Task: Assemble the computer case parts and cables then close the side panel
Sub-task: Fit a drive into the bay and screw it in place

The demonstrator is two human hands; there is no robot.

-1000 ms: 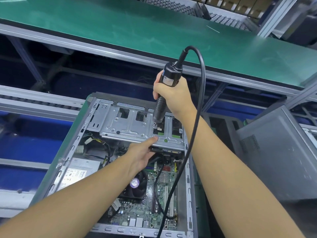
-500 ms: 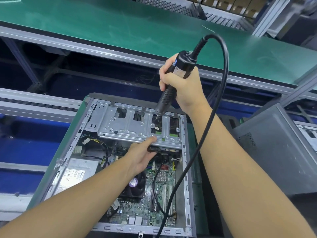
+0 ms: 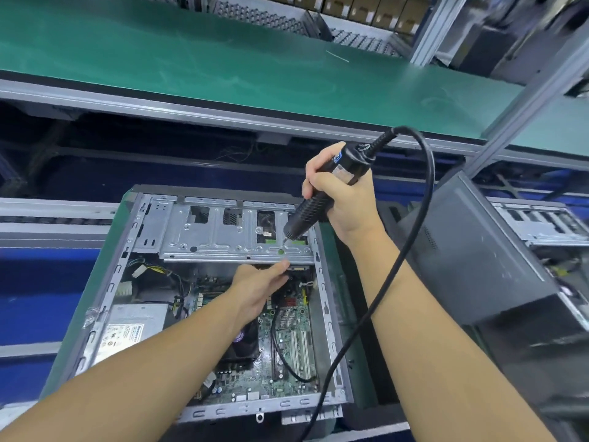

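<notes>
- The computer case [image 3: 322,283] lies on its side in the near middle of the scene, its open side up, showing the circuit board [image 3: 288,342] and, at its near left, the power supply [image 3: 127,330].
- A metal drive cage [image 3: 216,239] spans the far end of the case.
- The right hand [image 3: 345,199] has its fingers wrapped tight round a black electric screwdriver [image 3: 314,208], tilted so its tip sits just above the right end of the cage. The screwdriver's black cord [image 3: 428,193] loops up and right, then runs down across the case's near right corner.
- The left hand [image 3: 258,288] reaches to the cage's near edge, thumb straight along it. The other fingers go under the cage and out of sight, so whether they hold anything cannot be told.
- The case rests on a green mat [image 3: 332,272] that shows along both its sides.
- Just to the right stands a closed dark case [image 3: 478,266]; beyond that, another open case [image 3: 541,224].
- Blue panels [image 3: 38,282] and grey rails fill the left.
- Across the far side runs a long green belt [image 3: 191,52] on a metal frame. Behind it are shelves with cardboard boxes [image 3: 366,8].
</notes>
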